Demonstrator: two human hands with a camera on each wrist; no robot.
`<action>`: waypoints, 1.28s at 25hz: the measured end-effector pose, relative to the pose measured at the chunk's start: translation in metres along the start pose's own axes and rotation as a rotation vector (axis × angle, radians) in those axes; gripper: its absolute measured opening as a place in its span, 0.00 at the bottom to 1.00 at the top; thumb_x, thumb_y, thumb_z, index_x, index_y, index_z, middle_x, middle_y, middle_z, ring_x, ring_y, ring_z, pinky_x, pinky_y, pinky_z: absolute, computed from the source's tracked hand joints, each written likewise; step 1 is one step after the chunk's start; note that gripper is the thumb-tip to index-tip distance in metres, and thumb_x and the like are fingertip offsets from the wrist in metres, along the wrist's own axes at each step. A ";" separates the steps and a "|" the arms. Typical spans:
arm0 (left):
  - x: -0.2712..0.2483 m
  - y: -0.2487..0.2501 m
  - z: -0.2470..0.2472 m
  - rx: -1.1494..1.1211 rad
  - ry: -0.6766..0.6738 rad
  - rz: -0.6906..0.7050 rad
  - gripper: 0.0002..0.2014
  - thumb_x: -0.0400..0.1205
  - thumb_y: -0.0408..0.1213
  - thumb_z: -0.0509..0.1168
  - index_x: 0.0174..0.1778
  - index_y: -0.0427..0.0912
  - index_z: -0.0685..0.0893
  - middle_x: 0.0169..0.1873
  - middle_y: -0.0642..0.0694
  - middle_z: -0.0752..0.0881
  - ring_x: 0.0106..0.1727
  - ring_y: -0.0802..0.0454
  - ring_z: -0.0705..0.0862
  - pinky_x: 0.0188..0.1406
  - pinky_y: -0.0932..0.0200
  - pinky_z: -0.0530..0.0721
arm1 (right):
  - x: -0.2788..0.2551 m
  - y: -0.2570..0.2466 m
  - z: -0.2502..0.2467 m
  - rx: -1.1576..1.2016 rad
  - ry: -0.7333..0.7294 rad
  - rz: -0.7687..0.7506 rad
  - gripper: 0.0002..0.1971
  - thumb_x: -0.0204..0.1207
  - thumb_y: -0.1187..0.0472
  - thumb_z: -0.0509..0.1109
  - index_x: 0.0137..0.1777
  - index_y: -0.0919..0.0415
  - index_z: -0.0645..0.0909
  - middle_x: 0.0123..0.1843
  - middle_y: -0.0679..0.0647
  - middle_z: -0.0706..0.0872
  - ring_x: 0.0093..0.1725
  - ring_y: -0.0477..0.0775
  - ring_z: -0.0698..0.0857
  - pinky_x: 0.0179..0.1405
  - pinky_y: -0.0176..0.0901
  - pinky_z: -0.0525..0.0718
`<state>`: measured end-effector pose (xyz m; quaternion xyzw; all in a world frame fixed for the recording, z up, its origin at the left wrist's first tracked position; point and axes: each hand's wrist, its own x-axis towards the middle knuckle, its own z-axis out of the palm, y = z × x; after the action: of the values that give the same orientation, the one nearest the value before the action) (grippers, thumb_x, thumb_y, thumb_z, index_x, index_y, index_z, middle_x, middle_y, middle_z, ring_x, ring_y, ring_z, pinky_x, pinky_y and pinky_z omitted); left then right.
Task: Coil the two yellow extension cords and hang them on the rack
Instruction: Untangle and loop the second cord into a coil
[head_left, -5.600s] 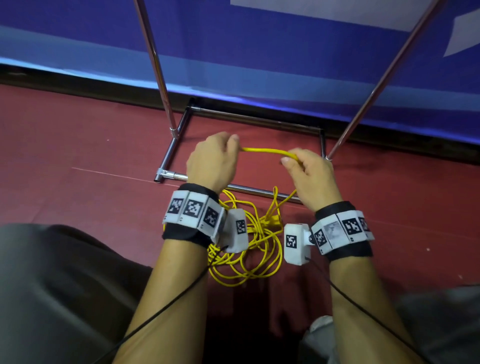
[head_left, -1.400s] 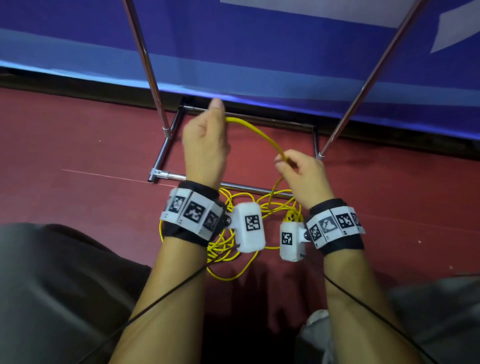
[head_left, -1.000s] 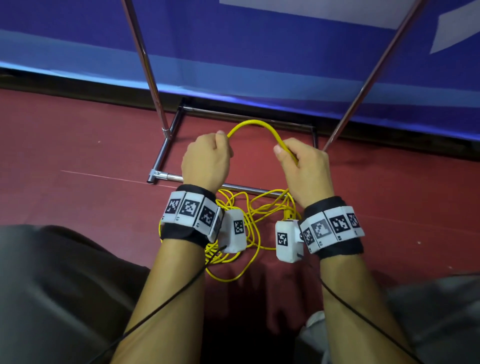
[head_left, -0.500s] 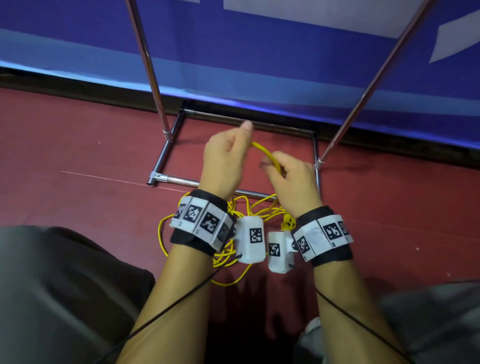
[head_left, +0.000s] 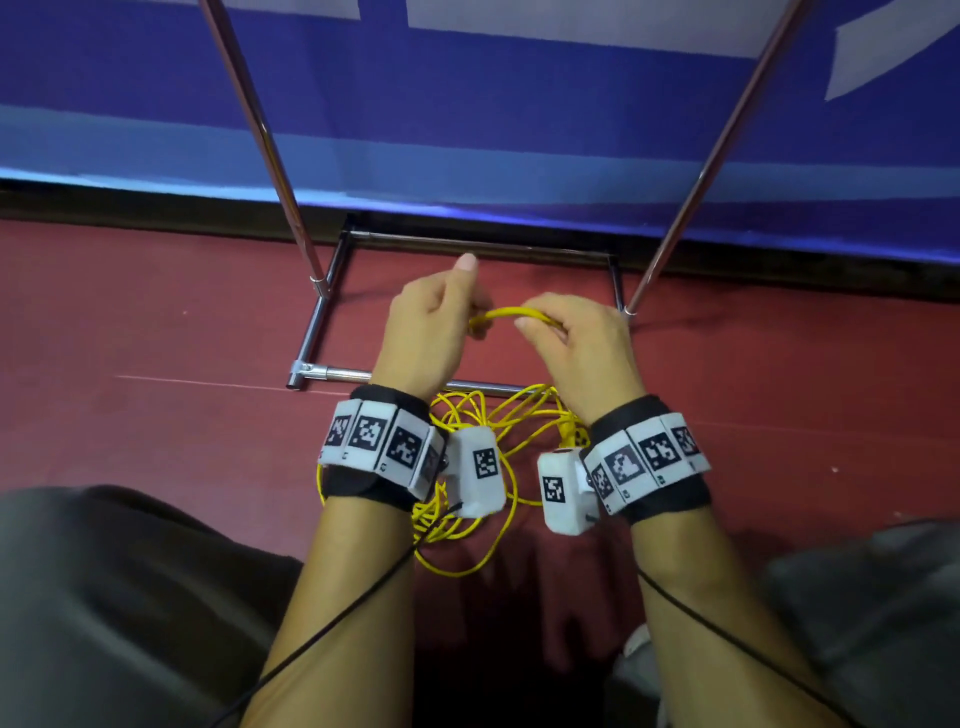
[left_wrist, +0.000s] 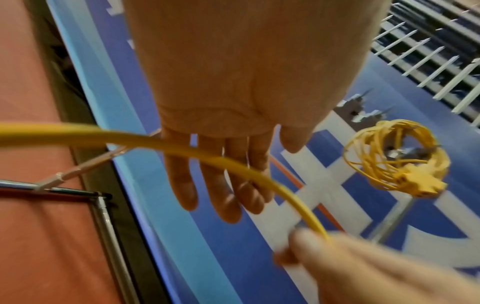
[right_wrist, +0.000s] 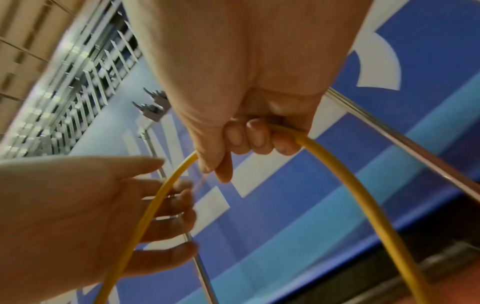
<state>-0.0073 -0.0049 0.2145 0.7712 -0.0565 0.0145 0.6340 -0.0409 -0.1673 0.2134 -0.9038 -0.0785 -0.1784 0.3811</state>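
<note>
Gripped in curled right hand: yellow cord, arching left–right to left hand, above loose tangle on red floor before rack. Hands further apart than half a second ago.

From left wrist: fingers straight, cord crossing them unclasped; coiled second cord hanging on rack.

From right wrist: fingers wrapped round cord, arching downward both ways.

Dim, even light — wrist views blurred (edges warped).
</note>
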 end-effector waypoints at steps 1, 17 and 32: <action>-0.002 0.006 0.007 0.063 -0.052 0.067 0.29 0.83 0.61 0.55 0.23 0.45 0.79 0.20 0.50 0.80 0.25 0.50 0.76 0.33 0.51 0.75 | 0.002 -0.009 -0.004 -0.022 0.036 -0.043 0.08 0.76 0.55 0.68 0.43 0.56 0.86 0.33 0.50 0.83 0.35 0.52 0.79 0.37 0.47 0.74; -0.002 -0.027 -0.003 0.158 0.081 -0.250 0.29 0.80 0.60 0.53 0.24 0.44 0.83 0.21 0.48 0.85 0.29 0.46 0.84 0.40 0.53 0.80 | 0.000 0.012 0.028 -0.015 -0.093 0.159 0.12 0.78 0.54 0.61 0.44 0.58 0.85 0.35 0.58 0.87 0.40 0.66 0.83 0.40 0.54 0.79; 0.001 -0.036 -0.041 0.286 0.381 -0.370 0.27 0.77 0.56 0.51 0.30 0.40 0.87 0.31 0.38 0.87 0.40 0.31 0.86 0.43 0.44 0.84 | -0.034 0.069 0.048 0.028 -0.195 0.454 0.12 0.83 0.55 0.65 0.41 0.54 0.86 0.29 0.47 0.82 0.37 0.56 0.81 0.40 0.46 0.74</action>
<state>-0.0010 0.0420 0.1879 0.8332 0.2077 0.0512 0.5099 -0.0407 -0.1810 0.1236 -0.9058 0.0876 0.0008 0.4145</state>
